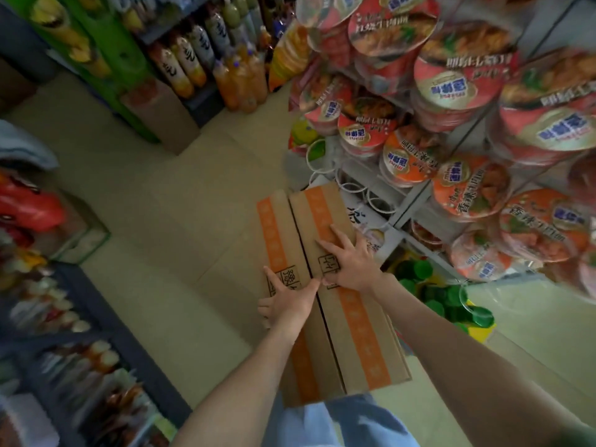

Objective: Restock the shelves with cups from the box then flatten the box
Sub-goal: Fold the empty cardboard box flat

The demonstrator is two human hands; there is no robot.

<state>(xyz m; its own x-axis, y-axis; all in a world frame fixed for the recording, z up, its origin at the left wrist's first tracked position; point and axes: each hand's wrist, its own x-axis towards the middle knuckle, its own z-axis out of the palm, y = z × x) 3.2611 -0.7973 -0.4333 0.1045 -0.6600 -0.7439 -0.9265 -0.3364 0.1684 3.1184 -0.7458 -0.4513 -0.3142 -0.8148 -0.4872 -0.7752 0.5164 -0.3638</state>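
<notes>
Smooth floor [167, 214]; left hand [292, 301], right hand [350, 262] flat on cardboard box [364, 343].

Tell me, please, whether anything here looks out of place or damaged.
Nothing looks spilled or damaged. Several wire rings low on the rack stand empty, beside the closed box that the left hand and right hand press.

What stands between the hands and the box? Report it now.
Nothing visible does. The left hand and the right hand both rest flat on top of the box. It is shut along its middle seam, hiding any contents.
</notes>
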